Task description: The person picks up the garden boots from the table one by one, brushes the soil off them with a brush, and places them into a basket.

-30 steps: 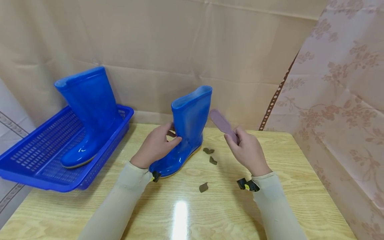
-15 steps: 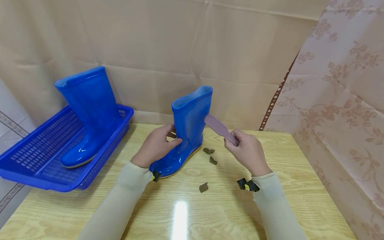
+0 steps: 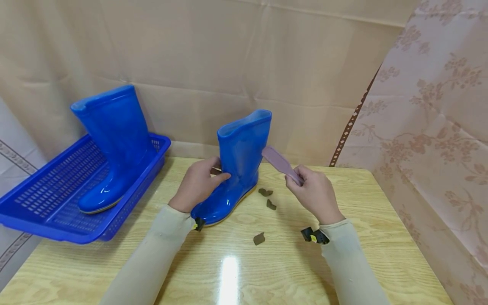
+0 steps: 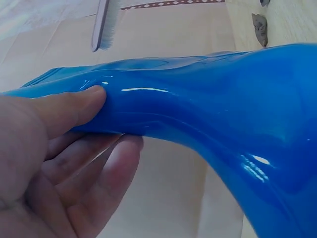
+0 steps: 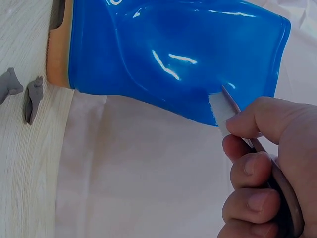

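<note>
A glossy blue rain boot stands upright on the table, toe pointing toward the front left. My left hand holds its shaft just above the ankle; in the left wrist view the thumb presses one side and the fingers curl against the other. With my right hand I grip the handle of a purple-backed brush. Its white bristles face the rear of the boot's shaft, at or very near its surface. Three brown, clay-like bits lie on the table right of the boot.
A blue perforated plastic basket stands at the left, with a second blue rain boot upright in it. The wood-grain table meets a beige cloth behind and a floral cloth at the right.
The brush has swung left and tilted lower, from beside the boot up to its shaft. The boot's top has shifted slightly right. The left hand keeps its hold, and the brown bits lie unmoved.
</note>
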The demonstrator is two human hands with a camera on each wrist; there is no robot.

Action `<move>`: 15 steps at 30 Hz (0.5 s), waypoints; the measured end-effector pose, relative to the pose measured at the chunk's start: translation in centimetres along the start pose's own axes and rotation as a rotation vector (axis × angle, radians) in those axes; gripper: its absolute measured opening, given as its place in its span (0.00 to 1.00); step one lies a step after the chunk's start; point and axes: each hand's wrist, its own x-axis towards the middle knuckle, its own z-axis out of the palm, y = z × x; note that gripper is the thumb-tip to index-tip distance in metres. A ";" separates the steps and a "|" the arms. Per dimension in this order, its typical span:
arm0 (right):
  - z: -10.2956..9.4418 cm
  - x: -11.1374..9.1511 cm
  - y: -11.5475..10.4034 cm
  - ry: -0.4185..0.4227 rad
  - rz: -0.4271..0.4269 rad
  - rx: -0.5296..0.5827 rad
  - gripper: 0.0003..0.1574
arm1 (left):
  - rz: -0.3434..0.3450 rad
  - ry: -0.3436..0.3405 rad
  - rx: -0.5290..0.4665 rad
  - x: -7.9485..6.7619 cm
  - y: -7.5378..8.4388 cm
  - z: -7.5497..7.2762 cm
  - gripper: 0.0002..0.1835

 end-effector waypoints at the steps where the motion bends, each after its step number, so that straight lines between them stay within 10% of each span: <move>1: 0.0 0.0 0.0 0.000 0.003 -0.002 0.11 | -0.006 0.018 -0.008 0.0 -0.1 0.0 0.19; 15: -0.1 0.1 0.1 0.016 0.015 0.016 0.10 | -0.082 0.239 -0.047 -0.6 0.5 -0.5 0.12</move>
